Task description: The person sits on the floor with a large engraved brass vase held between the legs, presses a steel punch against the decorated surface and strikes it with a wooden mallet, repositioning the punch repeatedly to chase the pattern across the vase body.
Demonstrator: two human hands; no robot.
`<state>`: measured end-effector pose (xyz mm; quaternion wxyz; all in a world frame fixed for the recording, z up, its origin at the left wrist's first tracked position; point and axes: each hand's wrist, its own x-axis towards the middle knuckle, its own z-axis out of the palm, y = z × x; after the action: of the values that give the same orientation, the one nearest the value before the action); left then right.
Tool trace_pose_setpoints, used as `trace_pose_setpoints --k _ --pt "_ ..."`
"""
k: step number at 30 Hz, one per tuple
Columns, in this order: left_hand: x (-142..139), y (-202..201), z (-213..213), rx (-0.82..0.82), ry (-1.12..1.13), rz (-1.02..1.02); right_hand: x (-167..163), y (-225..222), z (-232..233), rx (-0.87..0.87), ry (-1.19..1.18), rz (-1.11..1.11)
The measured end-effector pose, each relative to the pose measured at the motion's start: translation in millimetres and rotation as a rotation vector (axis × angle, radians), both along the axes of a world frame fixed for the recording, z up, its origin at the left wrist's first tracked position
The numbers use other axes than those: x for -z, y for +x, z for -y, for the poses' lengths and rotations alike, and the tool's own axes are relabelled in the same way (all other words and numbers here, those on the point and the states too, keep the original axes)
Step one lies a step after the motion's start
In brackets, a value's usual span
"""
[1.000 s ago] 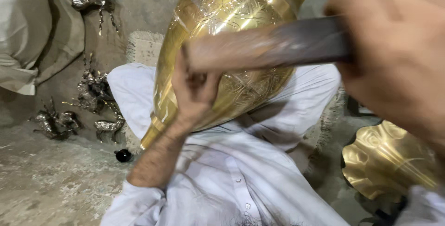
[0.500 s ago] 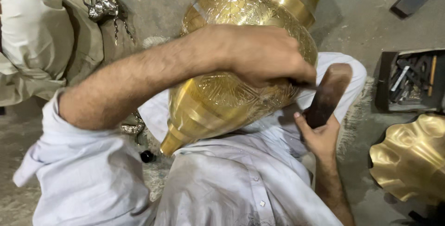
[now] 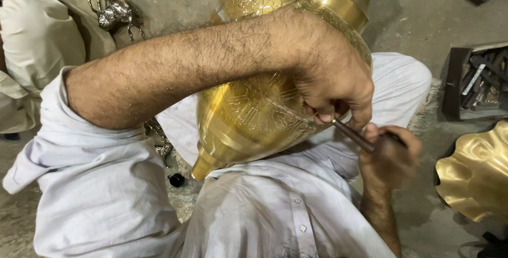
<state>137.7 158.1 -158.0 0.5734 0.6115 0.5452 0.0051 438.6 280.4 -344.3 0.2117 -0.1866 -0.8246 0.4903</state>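
Under the left hand (image 3: 330,78): brass vase (image 3: 254,104), large, engraved, lying tilted across the lap with its narrow end low toward the body and its wide banded end up and away. The forearm crosses over the vase and the hand presses on its flank, which looks meant to steady the curved body against rolling.

Left grip: closed, fingertips pinching a thin dark tool (image 3: 353,135) near its upper end, the point set against the engraved band (the tip itself is hidden by the fingers).

Just below that grip: right hand (image 3: 390,155), closed around the lower end of the same tool or a dark handle; which of the two cannot be told. Holding at both ends would keep the point from skating on the polished metal.

Beneath the vase: lap in white cloth (image 3: 296,210), serving as a soft cradle, so the work sits close to the eyes and can be turned.

Right of the right grip, apart from it: scalloped brass dish (image 3: 473,176) on the floor (image 3: 423,20).

Beyond the right grip, further off: dark tray (image 3: 455,86) of small tools, placed within arm's reach.

Left of the vase, near the narrow end: small black object (image 3: 177,179) on the floor. Further up on that side, well apart: silvery metal figures (image 3: 114,12), and a pale bundle of cloth (image 3: 37,41).
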Motion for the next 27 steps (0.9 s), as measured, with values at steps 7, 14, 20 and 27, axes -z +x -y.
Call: trace_pose_setpoints --k 7,14,20,27 --pt "12 1 6 -0.039 0.181 0.015 -23 -17 -3 0.055 -0.011 -0.043" --pt "17 4 22 -0.192 0.401 0.024 -30 -14 -17 -0.047 -0.168 0.026" --pt "20 2 32 -0.278 0.398 0.041 -20 -11 -30 -0.166 -0.110 0.104" --pt "23 4 30 -0.241 0.410 0.018 -12 -13 -27 -0.099 -0.237 -0.030"
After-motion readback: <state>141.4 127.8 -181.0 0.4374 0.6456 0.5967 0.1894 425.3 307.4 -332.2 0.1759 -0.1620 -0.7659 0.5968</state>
